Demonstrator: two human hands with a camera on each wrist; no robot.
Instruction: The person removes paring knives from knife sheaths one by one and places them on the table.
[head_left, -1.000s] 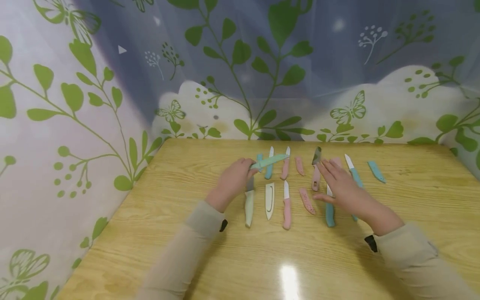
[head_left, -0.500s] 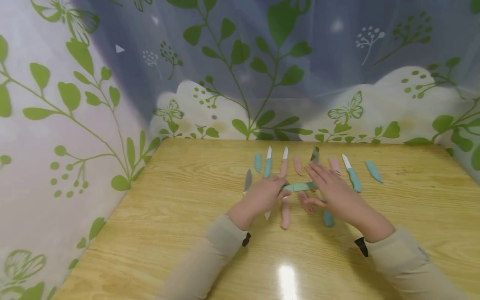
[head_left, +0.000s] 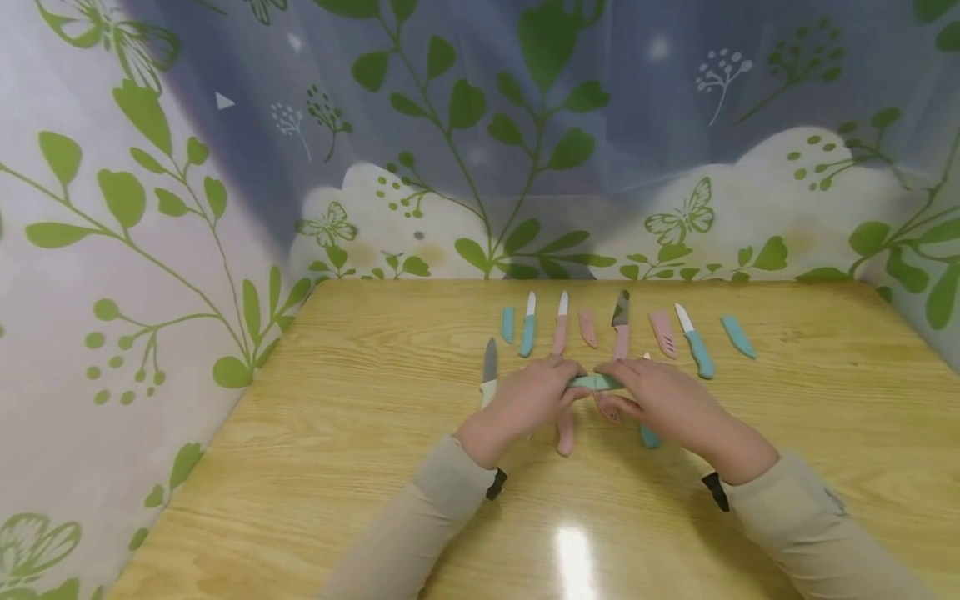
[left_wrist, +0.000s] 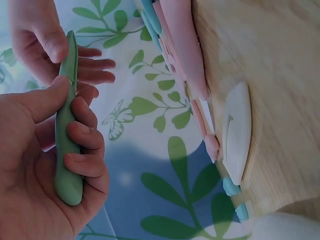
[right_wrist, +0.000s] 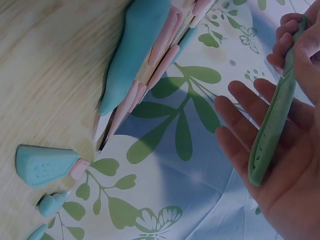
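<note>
My left hand (head_left: 525,404) grips the smooth handle of a green knife (left_wrist: 69,150), its fingers curled round it and the thumb along it. A green sheath (right_wrist: 274,132) covers the blade. It lies against the palm and fingers of my right hand (head_left: 671,412), which stay straight in the right wrist view. In the left wrist view the right thumb touches the sheath's end. Both hands are above the table's middle, close together. Under them a pink knife (head_left: 566,437), a pink sheath (head_left: 609,408) and a blue-handled knife (head_left: 650,436) are partly hidden.
A cream-handled knife (head_left: 489,375) lies left of my hands; a cream sheath (left_wrist: 237,132) shows in the left wrist view. Along the back lie blue and pink knives and sheaths, among them a dark-bladed pink knife (head_left: 621,321) and a blue sheath (head_left: 738,335). Patterned cloth hangs behind.
My left hand has carried the green knife rightward and nearer to me, over the middle of the row. The sheath now meets my right hand, which has shifted slightly.
</note>
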